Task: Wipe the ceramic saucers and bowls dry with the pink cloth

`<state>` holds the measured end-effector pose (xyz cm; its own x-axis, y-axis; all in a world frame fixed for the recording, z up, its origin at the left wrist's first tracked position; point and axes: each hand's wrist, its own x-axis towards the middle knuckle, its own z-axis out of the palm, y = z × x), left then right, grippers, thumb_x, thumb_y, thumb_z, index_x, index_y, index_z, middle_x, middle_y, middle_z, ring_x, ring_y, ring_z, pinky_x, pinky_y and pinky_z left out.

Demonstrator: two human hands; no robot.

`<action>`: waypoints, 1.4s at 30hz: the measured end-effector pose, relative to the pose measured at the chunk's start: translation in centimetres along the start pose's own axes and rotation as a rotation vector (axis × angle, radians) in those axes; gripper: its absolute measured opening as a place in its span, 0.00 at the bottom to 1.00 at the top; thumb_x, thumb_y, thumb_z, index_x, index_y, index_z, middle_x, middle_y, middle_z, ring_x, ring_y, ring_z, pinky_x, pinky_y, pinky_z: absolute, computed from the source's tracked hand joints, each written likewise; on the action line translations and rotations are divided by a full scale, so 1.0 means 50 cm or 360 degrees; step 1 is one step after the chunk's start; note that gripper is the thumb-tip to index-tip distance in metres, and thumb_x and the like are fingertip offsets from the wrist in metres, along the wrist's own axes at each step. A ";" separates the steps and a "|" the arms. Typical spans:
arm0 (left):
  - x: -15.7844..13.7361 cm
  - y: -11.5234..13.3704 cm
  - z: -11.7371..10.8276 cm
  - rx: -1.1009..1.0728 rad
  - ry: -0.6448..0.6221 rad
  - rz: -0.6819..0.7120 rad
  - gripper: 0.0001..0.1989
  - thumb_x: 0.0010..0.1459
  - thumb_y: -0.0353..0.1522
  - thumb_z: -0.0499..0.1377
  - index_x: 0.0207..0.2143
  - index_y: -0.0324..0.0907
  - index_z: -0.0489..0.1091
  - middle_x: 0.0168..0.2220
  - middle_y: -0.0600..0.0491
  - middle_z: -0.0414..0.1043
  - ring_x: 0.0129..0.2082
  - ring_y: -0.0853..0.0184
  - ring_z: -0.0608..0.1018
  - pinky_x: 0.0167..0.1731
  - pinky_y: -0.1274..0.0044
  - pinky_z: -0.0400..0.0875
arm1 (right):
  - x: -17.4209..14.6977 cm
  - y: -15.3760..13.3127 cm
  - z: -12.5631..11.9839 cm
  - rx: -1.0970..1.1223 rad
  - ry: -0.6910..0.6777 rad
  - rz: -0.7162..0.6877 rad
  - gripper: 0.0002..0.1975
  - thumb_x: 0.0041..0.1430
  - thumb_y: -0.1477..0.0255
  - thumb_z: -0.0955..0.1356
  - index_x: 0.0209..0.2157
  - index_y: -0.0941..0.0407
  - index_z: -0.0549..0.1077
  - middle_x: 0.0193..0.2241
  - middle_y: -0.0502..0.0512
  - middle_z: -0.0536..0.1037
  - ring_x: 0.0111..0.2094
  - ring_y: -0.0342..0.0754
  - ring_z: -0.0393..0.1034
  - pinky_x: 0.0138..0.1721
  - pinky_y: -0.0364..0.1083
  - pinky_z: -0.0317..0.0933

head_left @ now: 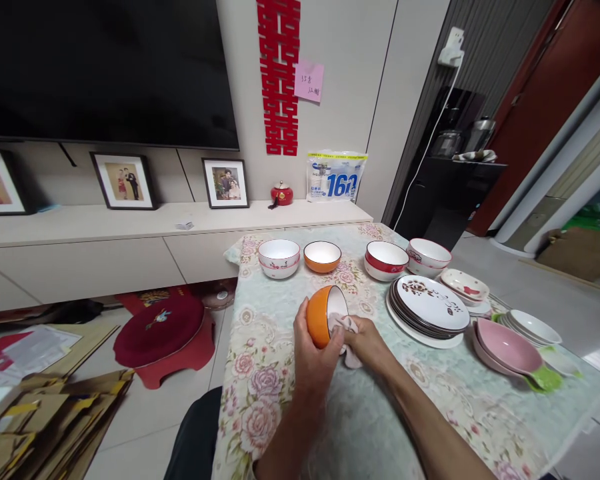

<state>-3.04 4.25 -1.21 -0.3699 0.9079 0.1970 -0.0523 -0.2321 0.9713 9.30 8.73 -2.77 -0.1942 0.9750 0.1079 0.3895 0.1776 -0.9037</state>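
Observation:
An orange bowl [318, 316] with a white inside is tilted on its side above the table, its opening turned to the right. My left hand [316, 357] is closed around its left side and underside. A pale cloth [351, 357] is bunched in my right hand [366, 340], which presses it against the bowl's rim and inside. Behind them, a second orange bowl [323, 259] stands upright on the table, beside stacked white bowls with red trim [279, 259]. To the right of my hands lies a stack of white plates with a brown leaf pattern [433, 305].
The table wears a floral cloth [260, 407]. At its right are red-banded bowls [386, 261], pink bowls [509, 348] and small white dishes [535, 325]. A long cabinet [130, 227] runs behind; a red stool [163, 333] and flattened cardboard [45, 420] are at left.

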 end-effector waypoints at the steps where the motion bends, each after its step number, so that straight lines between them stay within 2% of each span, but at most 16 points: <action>1: 0.001 0.000 -0.002 0.0038 -0.0002 0.0003 0.39 0.51 0.33 0.65 0.63 0.40 0.54 0.65 0.40 0.58 0.64 0.53 0.63 0.63 0.64 0.58 | 0.001 0.000 -0.002 -0.0009 -0.0018 -0.0010 0.09 0.52 0.69 0.68 0.28 0.58 0.80 0.24 0.51 0.74 0.25 0.46 0.69 0.28 0.43 0.63; 4: 0.001 0.002 -0.006 0.0005 -0.0071 -0.0083 0.37 0.52 0.34 0.65 0.63 0.42 0.57 0.64 0.42 0.61 0.64 0.53 0.64 0.63 0.64 0.59 | 0.003 -0.002 -0.017 -0.0172 0.0045 -0.0181 0.08 0.50 0.75 0.68 0.29 0.55 0.81 0.31 0.53 0.73 0.35 0.50 0.70 0.38 0.46 0.65; 8: 0.001 0.004 -0.005 -0.0136 -0.0223 -0.0299 0.36 0.52 0.37 0.65 0.62 0.43 0.60 0.60 0.42 0.67 0.60 0.51 0.70 0.59 0.61 0.64 | 0.006 -0.007 -0.045 -0.0589 0.0202 -0.0662 0.19 0.50 0.83 0.65 0.39 0.51 0.81 0.48 0.57 0.71 0.48 0.52 0.69 0.47 0.49 0.64; 10: 0.001 0.002 -0.005 -0.0222 -0.0291 -0.0400 0.33 0.53 0.39 0.64 0.60 0.44 0.63 0.57 0.43 0.71 0.56 0.51 0.73 0.55 0.61 0.68 | 0.007 -0.008 -0.055 -0.0703 0.0215 -0.0737 0.21 0.51 0.84 0.63 0.40 0.50 0.80 0.50 0.57 0.71 0.49 0.52 0.69 0.48 0.49 0.65; 14: -0.005 -0.005 0.003 -0.0260 -0.0270 -0.0510 0.35 0.53 0.41 0.64 0.61 0.42 0.59 0.54 0.42 0.72 0.53 0.52 0.76 0.52 0.63 0.71 | 0.011 -0.001 -0.051 -0.0678 0.0292 -0.0459 0.20 0.52 0.84 0.64 0.40 0.51 0.80 0.40 0.57 0.75 0.42 0.52 0.72 0.43 0.48 0.66; 17: -0.015 -0.003 0.013 -0.0191 -0.0160 -0.0319 0.45 0.49 0.36 0.67 0.64 0.40 0.48 0.61 0.38 0.63 0.57 0.52 0.72 0.56 0.63 0.67 | 0.013 0.011 -0.031 -0.0524 0.0346 -0.0213 0.16 0.52 0.80 0.67 0.40 0.53 0.81 0.37 0.58 0.77 0.40 0.53 0.73 0.43 0.50 0.67; 19: -0.020 0.006 0.016 -0.0098 -0.0101 -0.0198 0.47 0.49 0.34 0.67 0.65 0.38 0.45 0.63 0.35 0.58 0.60 0.52 0.69 0.59 0.62 0.64 | 0.011 0.017 -0.016 -0.0467 0.0299 -0.0176 0.14 0.52 0.78 0.68 0.39 0.54 0.81 0.34 0.56 0.77 0.37 0.52 0.74 0.41 0.49 0.68; 24: -0.017 0.031 0.005 0.0146 -0.0043 -0.0152 0.40 0.52 0.33 0.64 0.64 0.40 0.52 0.66 0.39 0.56 0.65 0.52 0.61 0.63 0.62 0.55 | 0.003 0.016 -0.004 -0.0472 0.0154 -0.0189 0.12 0.50 0.79 0.68 0.32 0.52 0.82 0.27 0.52 0.73 0.30 0.48 0.72 0.33 0.45 0.66; 26: -0.012 0.031 0.002 0.0127 -0.0062 -0.0204 0.39 0.51 0.33 0.65 0.64 0.41 0.55 0.65 0.41 0.59 0.65 0.51 0.63 0.63 0.61 0.56 | 0.003 0.012 -0.013 -0.0530 0.0140 -0.0259 0.15 0.49 0.81 0.67 0.34 0.50 0.82 0.29 0.52 0.73 0.32 0.49 0.71 0.35 0.45 0.66; 28: -0.009 0.026 0.000 0.0035 -0.0121 -0.0273 0.39 0.51 0.34 0.65 0.64 0.41 0.56 0.63 0.41 0.62 0.63 0.51 0.66 0.62 0.62 0.59 | 0.004 0.006 -0.025 -0.0601 0.0170 -0.0432 0.18 0.48 0.83 0.66 0.36 0.50 0.82 0.38 0.55 0.74 0.40 0.50 0.71 0.42 0.47 0.66; 30: -0.009 0.024 -0.001 -0.0085 -0.0199 -0.0349 0.38 0.51 0.35 0.65 0.64 0.42 0.57 0.61 0.42 0.65 0.60 0.52 0.69 0.60 0.62 0.63 | 0.009 0.000 -0.039 -0.0600 0.0257 -0.0646 0.19 0.49 0.83 0.65 0.36 0.51 0.81 0.49 0.58 0.71 0.50 0.53 0.68 0.50 0.51 0.63; 32: -0.012 0.030 -0.002 -0.0214 -0.0288 -0.0508 0.37 0.53 0.37 0.64 0.63 0.44 0.57 0.59 0.43 0.67 0.55 0.52 0.74 0.54 0.62 0.70 | 0.015 -0.004 -0.053 -0.0448 0.0407 -0.0749 0.18 0.51 0.82 0.64 0.38 0.51 0.80 0.53 0.59 0.69 0.55 0.55 0.65 0.55 0.54 0.59; 34: -0.016 0.041 -0.003 -0.0341 -0.0381 -0.0774 0.34 0.56 0.42 0.61 0.64 0.49 0.57 0.56 0.44 0.71 0.46 0.52 0.79 0.42 0.61 0.77 | 0.022 -0.004 -0.063 -0.0216 0.0602 -0.0642 0.14 0.54 0.76 0.65 0.40 0.53 0.79 0.51 0.59 0.72 0.54 0.55 0.66 0.56 0.55 0.58; 36: -0.020 0.049 -0.003 -0.0361 -0.0391 -0.0848 0.33 0.56 0.43 0.60 0.63 0.52 0.57 0.55 0.45 0.71 0.42 0.53 0.81 0.35 0.62 0.79 | 0.027 -0.001 -0.069 -0.0052 0.0726 -0.0426 0.11 0.56 0.69 0.67 0.40 0.55 0.78 0.45 0.59 0.76 0.49 0.55 0.69 0.53 0.55 0.62; 39: -0.019 0.046 -0.001 -0.0330 -0.0367 -0.0743 0.34 0.54 0.39 0.63 0.62 0.49 0.59 0.57 0.45 0.70 0.49 0.51 0.78 0.44 0.62 0.77 | 0.027 -0.003 -0.074 0.0001 0.0705 -0.0239 0.15 0.59 0.61 0.66 0.39 0.57 0.77 0.34 0.57 0.79 0.37 0.53 0.73 0.42 0.52 0.67; 42: -0.017 0.033 0.001 -0.0251 -0.0365 -0.0498 0.33 0.52 0.36 0.64 0.60 0.44 0.63 0.60 0.44 0.68 0.60 0.52 0.70 0.59 0.62 0.65 | 0.012 -0.027 -0.074 -0.0087 0.0590 -0.0388 0.18 0.62 0.59 0.64 0.44 0.57 0.76 0.42 0.60 0.79 0.45 0.56 0.72 0.50 0.54 0.64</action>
<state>-2.79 3.13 0.23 -0.0985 0.9932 -0.0626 -0.2774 0.0330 0.9602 11.99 9.56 0.05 0.0456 0.8841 0.4651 0.4216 0.4050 -0.8113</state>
